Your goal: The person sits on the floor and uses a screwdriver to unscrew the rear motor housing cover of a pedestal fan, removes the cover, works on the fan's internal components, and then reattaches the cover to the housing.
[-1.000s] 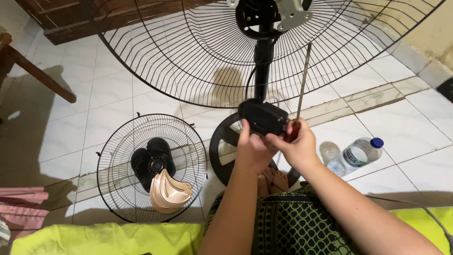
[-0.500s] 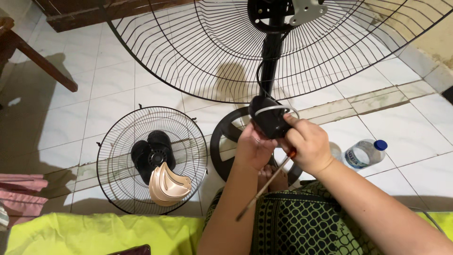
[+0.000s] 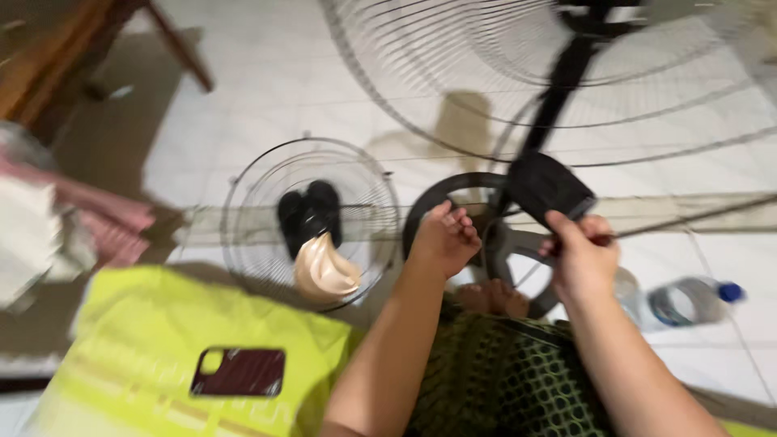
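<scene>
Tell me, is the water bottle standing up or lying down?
Lying down. The water bottle rests on its side on the floor tiles, blue cap pointing right.

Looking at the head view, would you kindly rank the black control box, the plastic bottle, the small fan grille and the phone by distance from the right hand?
From the right hand:
1. Black control box, touching, just above.
2. Plastic bottle, on the floor to its right.
3. Small fan grille, across to the left.
4. Phone, far lower left on the yellow cloth.

head view | looks steeply down | close above hands and floor
</scene>
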Tool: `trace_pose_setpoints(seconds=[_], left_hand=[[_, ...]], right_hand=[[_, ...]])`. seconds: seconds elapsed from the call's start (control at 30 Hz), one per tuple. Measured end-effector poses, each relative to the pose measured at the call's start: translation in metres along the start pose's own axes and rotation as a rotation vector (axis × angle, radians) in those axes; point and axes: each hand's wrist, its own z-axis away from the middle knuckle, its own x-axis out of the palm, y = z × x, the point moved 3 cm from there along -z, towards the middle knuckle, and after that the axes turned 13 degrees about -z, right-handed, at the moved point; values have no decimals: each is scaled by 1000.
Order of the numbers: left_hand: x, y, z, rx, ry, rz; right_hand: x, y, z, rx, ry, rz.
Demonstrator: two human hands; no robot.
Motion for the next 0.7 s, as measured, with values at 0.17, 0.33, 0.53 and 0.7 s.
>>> trace_pose_setpoints(seconds=[0.17, 0.33, 0.53, 0.7], left_hand=[[-68, 60, 62, 221, 20, -201], [-139, 131, 187, 341, 465, -727], [-184, 170, 325, 410, 1181, -1616], [-205, 154, 355, 367, 1351, -1649]], right_hand=[[-27, 12, -12, 68, -86, 40], [-50, 26, -31, 31, -219, 99], [-58, 55, -49, 76, -352, 221], [-60, 71, -57, 155, -424, 269]])
